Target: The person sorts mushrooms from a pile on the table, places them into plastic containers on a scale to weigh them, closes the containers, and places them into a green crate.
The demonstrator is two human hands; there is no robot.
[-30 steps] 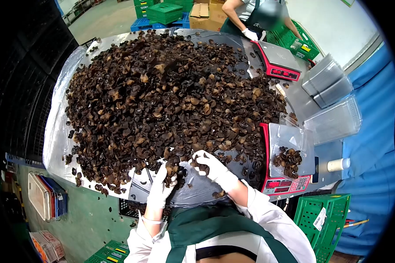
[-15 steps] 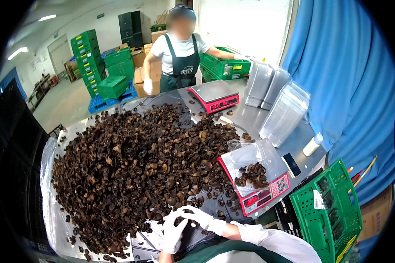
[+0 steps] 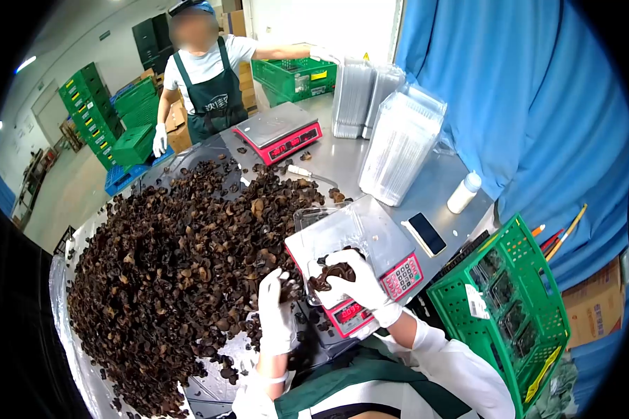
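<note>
A large heap of dark brown wood ear mushrooms [image 3: 182,258] covers the table. In the white-gloved fingers of my right hand [image 3: 362,283] are some wood ear mushrooms, over a clear plastic tray [image 3: 316,241] on the near red scale [image 3: 391,241]. The tray's lid side lies open across the pan, and its contents are partly hidden by this hand. My left hand [image 3: 276,314], gloved too, is at the heap's right edge, left of the scale. Its fingers are curled around a few dark mushroom pieces.
A second red scale [image 3: 279,133], stacked clear trays [image 3: 405,143], a phone [image 3: 425,234] and a white bottle [image 3: 465,193] are on the table. A green crate [image 3: 503,307] with packed trays stands at right. Across the table, a co-worker [image 3: 213,84] reaches toward the stacks.
My view has turned right. Both hands were together at the heap's near edge; my right hand has moved onto the tray on the scale, and my left hand is now apart from it.
</note>
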